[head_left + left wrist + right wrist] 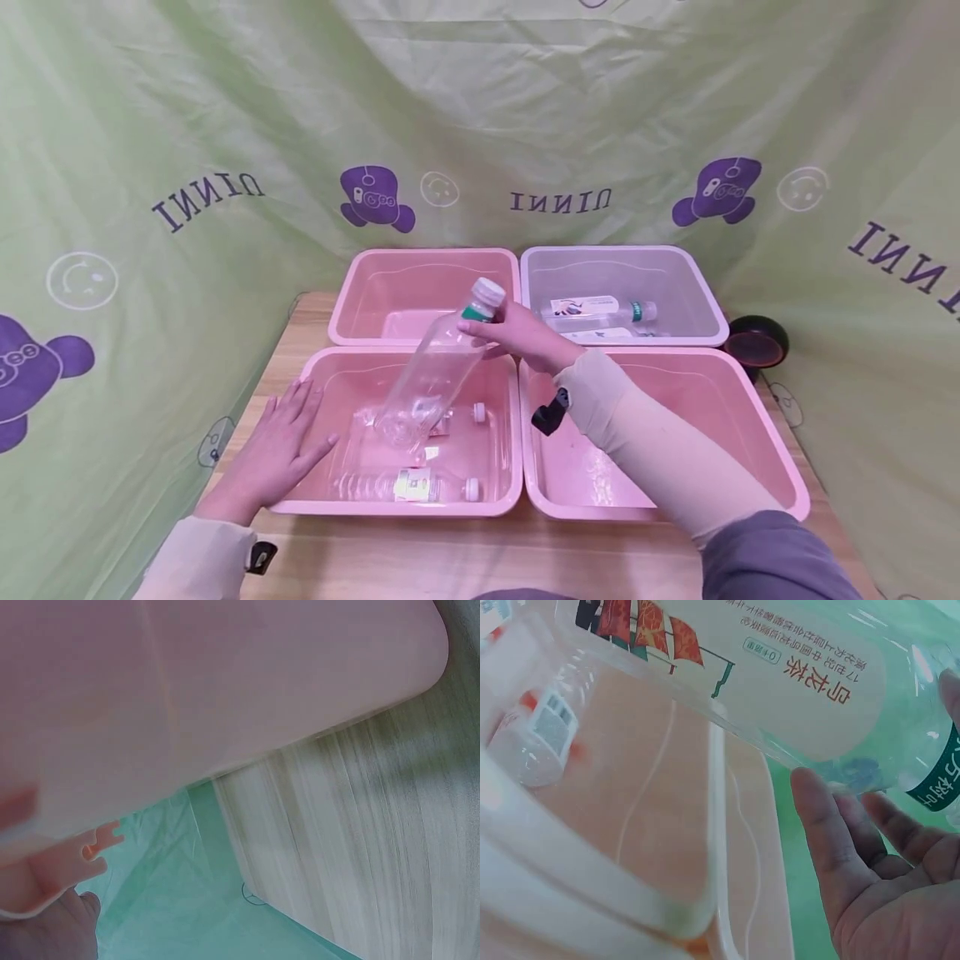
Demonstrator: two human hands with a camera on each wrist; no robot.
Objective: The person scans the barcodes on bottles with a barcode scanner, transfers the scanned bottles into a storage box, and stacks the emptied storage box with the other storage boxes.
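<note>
Head view, left to right. The left hand (281,446) lies flat with fingers straight and spread on the left rim of the near-left pink bin (498,433), palm down and holding nothing; in the left wrist view only the bin's pink wall (225,682) and the wooden tabletop (360,847) show clearly. This bin holds a clear bottle lying on its side (401,486) along the near wall, and a further white cap (477,411) nearer the right wall. Above the bin, a clear empty bottle (435,371) with a white cap and green neck band hangs tilted, base down toward the bin floor and cap up toward the far right. The right hand (525,335) grips it at the neck, fingers curled around the part just below the cap; the right wrist view shows the bottle's printed label (780,675) against the fingers (832,832). Behind stands a far-left pink bin (360,287). To its right a clear bin (697,292) holds labelled bottles (592,310) lying flat. The near-right pink bin (750,408) sits under the right forearm. A dark round object (756,340) rests at the far right.
</note>
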